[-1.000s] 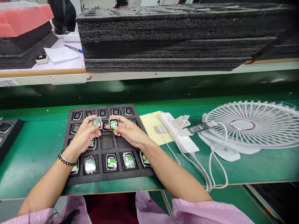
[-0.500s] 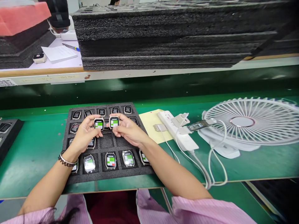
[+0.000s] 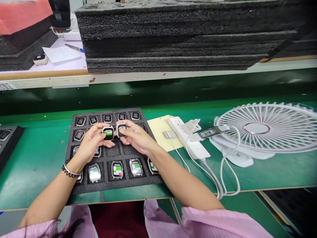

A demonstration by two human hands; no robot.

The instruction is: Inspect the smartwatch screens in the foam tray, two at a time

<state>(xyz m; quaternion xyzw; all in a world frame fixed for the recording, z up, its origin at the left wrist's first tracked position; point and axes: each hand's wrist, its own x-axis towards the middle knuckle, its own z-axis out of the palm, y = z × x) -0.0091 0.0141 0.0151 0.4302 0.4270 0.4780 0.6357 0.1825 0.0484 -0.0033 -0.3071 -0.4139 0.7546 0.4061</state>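
My left hand (image 3: 92, 141) is closed on a smartwatch case (image 3: 108, 133) without a strap, its screen lit with green and white blocks. Close beside it, my right hand (image 3: 137, 137) grips a second smartwatch case (image 3: 121, 130), and the right thumb covers part of its screen. Both watches are held over a black foam tray (image 3: 105, 188) with square pockets. More strapless watches sit in the tray, such as a lit one (image 3: 117, 170) in the front row and a dark-screened one (image 3: 107, 118) at the back. My hands and forearms hide some pockets.
Right of the tray lie a yellow sheet (image 3: 157, 124), a white power strip (image 3: 177, 124) with cables and a white fan (image 3: 257, 128). Stacked black foam trays (image 3: 173, 39) fill the shelf above, beside a paper pad (image 3: 61, 55) and a pen (image 3: 74, 48). Another foam tray (image 3: 15, 138) is at far left.
The left watch has shifted slightly right and down, nearer the right one. My left thumb now lies on its screen, and the right watch has turned a little.
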